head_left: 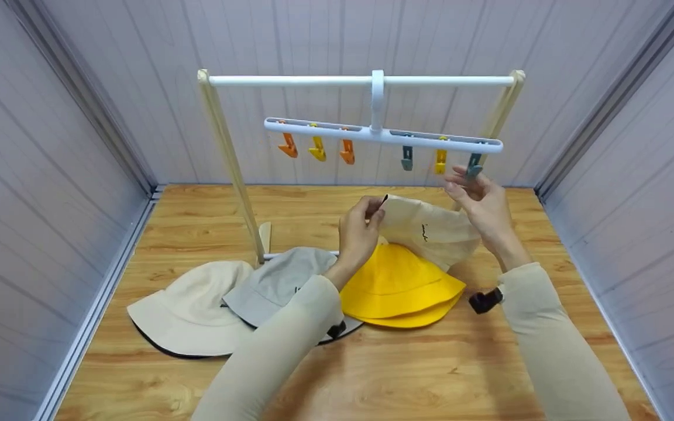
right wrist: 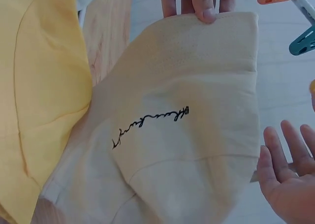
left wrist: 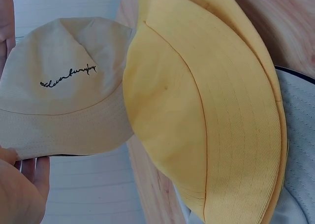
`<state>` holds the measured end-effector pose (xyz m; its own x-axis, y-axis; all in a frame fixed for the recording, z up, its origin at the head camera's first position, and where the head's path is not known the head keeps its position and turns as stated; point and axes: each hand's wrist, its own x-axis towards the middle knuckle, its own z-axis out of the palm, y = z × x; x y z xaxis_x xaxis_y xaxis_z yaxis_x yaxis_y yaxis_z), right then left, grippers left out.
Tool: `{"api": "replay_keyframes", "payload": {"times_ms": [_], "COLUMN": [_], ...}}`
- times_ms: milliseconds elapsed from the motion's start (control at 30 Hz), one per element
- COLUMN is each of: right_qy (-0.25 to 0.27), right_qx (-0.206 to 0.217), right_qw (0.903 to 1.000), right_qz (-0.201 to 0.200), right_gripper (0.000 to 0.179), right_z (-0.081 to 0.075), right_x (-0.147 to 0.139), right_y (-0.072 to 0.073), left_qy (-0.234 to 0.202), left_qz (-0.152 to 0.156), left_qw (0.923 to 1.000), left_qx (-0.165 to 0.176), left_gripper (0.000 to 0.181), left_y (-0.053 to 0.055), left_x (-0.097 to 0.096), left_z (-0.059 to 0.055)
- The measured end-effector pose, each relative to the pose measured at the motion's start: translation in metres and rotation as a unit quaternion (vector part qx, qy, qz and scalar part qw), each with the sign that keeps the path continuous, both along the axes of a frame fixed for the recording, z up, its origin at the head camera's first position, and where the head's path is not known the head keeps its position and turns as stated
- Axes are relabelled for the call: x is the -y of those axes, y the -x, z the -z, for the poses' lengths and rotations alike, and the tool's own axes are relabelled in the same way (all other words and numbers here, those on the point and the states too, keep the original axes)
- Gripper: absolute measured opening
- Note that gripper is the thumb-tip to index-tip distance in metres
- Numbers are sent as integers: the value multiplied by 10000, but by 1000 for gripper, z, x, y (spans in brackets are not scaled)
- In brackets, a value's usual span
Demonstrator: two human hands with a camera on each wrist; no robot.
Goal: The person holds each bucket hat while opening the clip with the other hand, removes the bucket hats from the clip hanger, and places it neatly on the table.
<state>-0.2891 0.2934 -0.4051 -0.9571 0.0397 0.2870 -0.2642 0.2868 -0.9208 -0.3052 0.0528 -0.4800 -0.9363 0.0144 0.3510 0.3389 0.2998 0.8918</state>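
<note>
A cream bucket hat (head_left: 404, 222) with dark script lettering hangs from my left hand (head_left: 361, 231), which pinches the edge of its brim between thumb and fingers. In the right wrist view the lettering on the hat appears upside down. My right hand (head_left: 489, 213) is raised beside the dark teal clip (head_left: 474, 166) at the right end of the white clip hanger (head_left: 377, 134); its fingers are extended and hold nothing. Whether a fingertip touches the clip is unclear. Below the held hat lies a yellow bucket hat (head_left: 395, 283), partly overlapped by it in the head view.
A grey bucket hat (head_left: 290, 275) and an off-white bucket hat (head_left: 191, 310) lie left of the yellow one on the wooden tabletop (head_left: 419, 374). The hanger hooks over a white rod (head_left: 290, 80) between wooden posts. Orange, yellow and teal clips dangle from it. Panel walls enclose three sides.
</note>
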Motion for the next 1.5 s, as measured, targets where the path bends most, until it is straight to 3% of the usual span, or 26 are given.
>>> {"api": "replay_keyframes", "payload": {"times_ms": [267, 500, 767, 1200, 1500], "right_qy": [-37, 755, 1426, 1102, 670], "right_qx": [-98, 7, 337, 1004, 1635], "right_qw": [9982, 9941, 9844, 9833, 9785], "right_qz": [594, 777, 972, 1047, 1063], "right_gripper": [47, 45, 44, 54, 60], "right_z": [15, 34, 66, 123, 147], "right_x": [-30, -55, -68, -71, -62], "right_y": [-18, -30, -39, -45, -46], "left_qy": [-75, -69, -5, -98, -134], "left_qz": [31, 48, -14, -14, -1], "left_qw": [9999, 9999, 10000, 9999, 9999], "left_qx": [71, 66, 0, 38, 51], "left_gripper": [14, 12, 13, 13, 13], "left_y": [-2, -2, -2, -3, -3], "left_x": [0, 2, 3, 4, 6], "left_z": [2, 3, 4, 4, 5]}}
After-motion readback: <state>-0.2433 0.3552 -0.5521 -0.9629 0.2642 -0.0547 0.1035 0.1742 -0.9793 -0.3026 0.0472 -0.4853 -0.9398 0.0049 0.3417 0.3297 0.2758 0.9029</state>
